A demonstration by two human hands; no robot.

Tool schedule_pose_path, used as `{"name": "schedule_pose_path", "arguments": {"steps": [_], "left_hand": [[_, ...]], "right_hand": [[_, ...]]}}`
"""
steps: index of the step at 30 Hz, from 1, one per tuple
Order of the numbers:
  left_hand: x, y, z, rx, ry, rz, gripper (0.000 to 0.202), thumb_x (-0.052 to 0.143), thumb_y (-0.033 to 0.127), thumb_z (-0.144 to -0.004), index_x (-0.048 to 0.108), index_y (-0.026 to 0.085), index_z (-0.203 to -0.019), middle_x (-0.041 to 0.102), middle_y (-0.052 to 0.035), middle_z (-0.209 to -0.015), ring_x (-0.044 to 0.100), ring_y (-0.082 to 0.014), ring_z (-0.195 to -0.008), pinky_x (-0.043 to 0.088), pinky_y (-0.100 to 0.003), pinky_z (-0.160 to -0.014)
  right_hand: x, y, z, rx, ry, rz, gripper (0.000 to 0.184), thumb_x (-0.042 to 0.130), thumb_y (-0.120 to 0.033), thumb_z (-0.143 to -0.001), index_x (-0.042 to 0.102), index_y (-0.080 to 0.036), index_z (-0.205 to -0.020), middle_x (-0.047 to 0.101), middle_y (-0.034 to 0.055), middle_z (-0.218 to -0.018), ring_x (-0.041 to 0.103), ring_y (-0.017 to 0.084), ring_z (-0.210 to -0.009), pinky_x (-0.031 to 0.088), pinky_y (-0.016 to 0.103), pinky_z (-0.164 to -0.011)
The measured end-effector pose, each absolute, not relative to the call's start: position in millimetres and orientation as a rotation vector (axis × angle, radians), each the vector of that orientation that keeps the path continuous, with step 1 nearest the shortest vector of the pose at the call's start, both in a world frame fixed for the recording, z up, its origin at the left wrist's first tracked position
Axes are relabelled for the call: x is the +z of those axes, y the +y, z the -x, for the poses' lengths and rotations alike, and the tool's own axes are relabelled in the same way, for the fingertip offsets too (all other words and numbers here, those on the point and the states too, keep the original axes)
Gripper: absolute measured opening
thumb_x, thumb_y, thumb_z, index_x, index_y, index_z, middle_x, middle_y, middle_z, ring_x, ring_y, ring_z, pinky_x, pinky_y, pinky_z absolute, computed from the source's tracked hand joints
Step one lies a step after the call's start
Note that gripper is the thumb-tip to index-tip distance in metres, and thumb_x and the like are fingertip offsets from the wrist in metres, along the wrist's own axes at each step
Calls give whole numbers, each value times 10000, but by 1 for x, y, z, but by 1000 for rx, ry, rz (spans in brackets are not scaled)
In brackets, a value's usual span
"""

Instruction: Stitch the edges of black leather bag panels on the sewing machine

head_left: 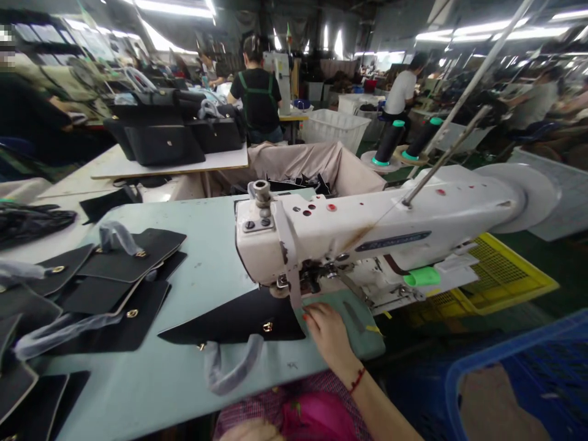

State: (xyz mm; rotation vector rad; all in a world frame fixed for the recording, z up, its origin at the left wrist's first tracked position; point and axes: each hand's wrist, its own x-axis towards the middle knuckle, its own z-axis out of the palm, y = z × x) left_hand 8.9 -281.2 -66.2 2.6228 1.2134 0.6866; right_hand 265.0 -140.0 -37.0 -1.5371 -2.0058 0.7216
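While the right hand presses spread-fingered, a pliable black handbag panel lies under the sewing machine.
Hold: edge left of machine; left hand state unclear.

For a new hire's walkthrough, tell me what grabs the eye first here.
The white industrial sewing machine dominates the centre-right, its head reaching over a pale green table. Under its head lies a black bag panel with a gold clasp, the right hand on it. To the left more black panels lie piled, and black handbags stand on a white table behind.
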Motion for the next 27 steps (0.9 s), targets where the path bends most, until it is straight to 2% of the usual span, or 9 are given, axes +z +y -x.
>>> {"name": "schedule_pose_path", "arguments": {"steps": [2,4,7,8,10,13,15,20,27], "left_hand": [[-90,-293,-24,705,1308,-2581,797,536,194,-853,186,403,-1538,608,-16,-1354,632,-240,-1179,601,-383,-919],[-100,-278,-33,818,1603,-2474,822,524,201,-859,118,273,-1570,436,-106,-1498,497,-311,-1321,538,-481,-1002],[-94,-228,-30,1018,1948,-2298,828,542,291,-868,105,301,-1571,161,-89,-1615,254,-371,-1447,347,-627,-1111],[-87,-210,-26,1045,1942,-2316,827,559,301,-867,122,302,-1569,164,-89,-1619,204,-367,-1464,286,-634,-1139],[-72,-181,-16,1038,1895,-2430,736,597,301,-870,280,271,-1533,315,-126,-1576,190,-364,-1471,194,-651,-1156],[-52,-158,0,924,1682,-2690,472,626,345,-880,546,290,-1343,567,-89,-1409,355,-297,-1423,123,-583,-1191],[-45,-153,8,861,1546,-2801,366,627,377,-885,613,304,-1243,636,-52,-1332,468,-248,-1356,114,-519,-1208],[-44,-151,19,890,1351,-2877,327,621,386,-892,642,260,-1193,683,-57,-1257,601,-213,-1223,258,-414,-1177],[-51,-151,17,979,1396,-2692,241,633,380,-880,697,264,-1082,728,-62,-1167,679,-226,-1099,445,-420,-1051]], "right_hand": [[-32,-131,-249,995,-1897,1353,373,386,-344,-1005,665,-158,-841,628,41,-759,554,156,-720,422,250,-683],[-33,-126,-237,1201,-1760,1239,469,387,-465,-993,570,-161,-687,484,-10,-606,425,121,-587,334,230,-558],[-39,-123,-227,1388,-1585,1143,504,475,-569,-923,477,-170,-616,376,-34,-589,334,103,-581,279,224,-538],[-42,-123,-225,1432,-1538,1123,509,496,-588,-904,476,-170,-615,375,-33,-597,332,103,-591,285,222,-544],[-45,-125,-222,1493,-1452,1098,514,523,-614,-875,494,-168,-622,392,-28,-609,337,105,-605,304,220,-555],[-44,-130,-219,1528,-1374,1083,513,551,-621,-852,496,-167,-620,390,-28,-610,324,103,-602,297,219,-546],[-42,-132,-217,1528,-1357,1092,510,562,-611,-845,466,-170,-607,359,-33,-604,302,98,-591,271,218,-533],[-36,-135,-215,1487,-1384,1160,496,538,-583,-863,435,-175,-599,331,-26,-616,282,99,-591,250,221,-524],[-32,-134,-215,1420,-1432,1226,501,534,-563,-872,430,-173,-574,329,-28,-590,295,99,-578,244,226,-522]]}}
